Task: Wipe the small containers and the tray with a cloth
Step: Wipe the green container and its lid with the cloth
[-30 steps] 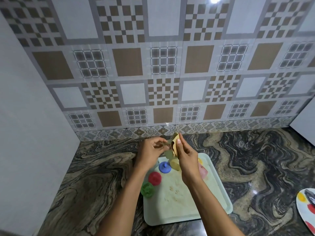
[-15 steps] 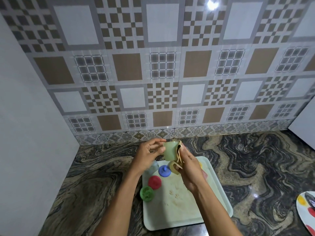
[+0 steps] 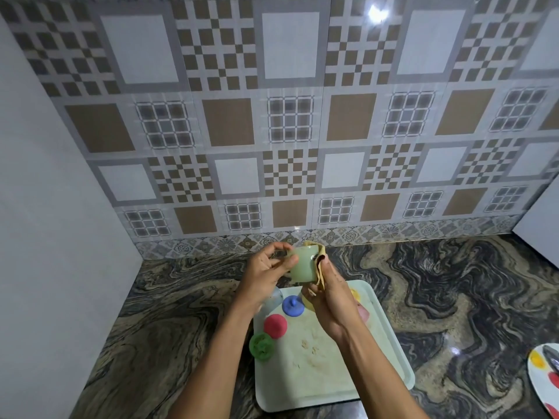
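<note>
My left hand point(image 3: 267, 267) holds a small pale green container point(image 3: 301, 264) in the air above the far end of the pale tray point(image 3: 390, 337). My right hand point(image 3: 331, 294) presses a tan cloth point(image 3: 320, 272) against the container's right side and over its top. On the tray's left part lie a blue lid point(image 3: 292, 306) and a red lid point(image 3: 275, 326); a green lid point(image 3: 262, 346) sits at the tray's left edge. Crumbs and smears mark the tray's middle. A clear container point(image 3: 273, 299) shows partly under my left wrist.
The tray rests on a dark marbled counter point(image 3: 453, 297) in a corner, with a patterned tile wall point(image 3: 290, 131) behind and a plain white wall point(image 3: 45, 237) at left. A white plate with coloured spots point(image 3: 544, 376) sits at the right edge. Yellow and pink pieces peek out beside my right hand.
The green container has turned in my hands and now shows its side, with the cloth wrapped further around its right side. Both hands have stayed above the tray's far end.
</note>
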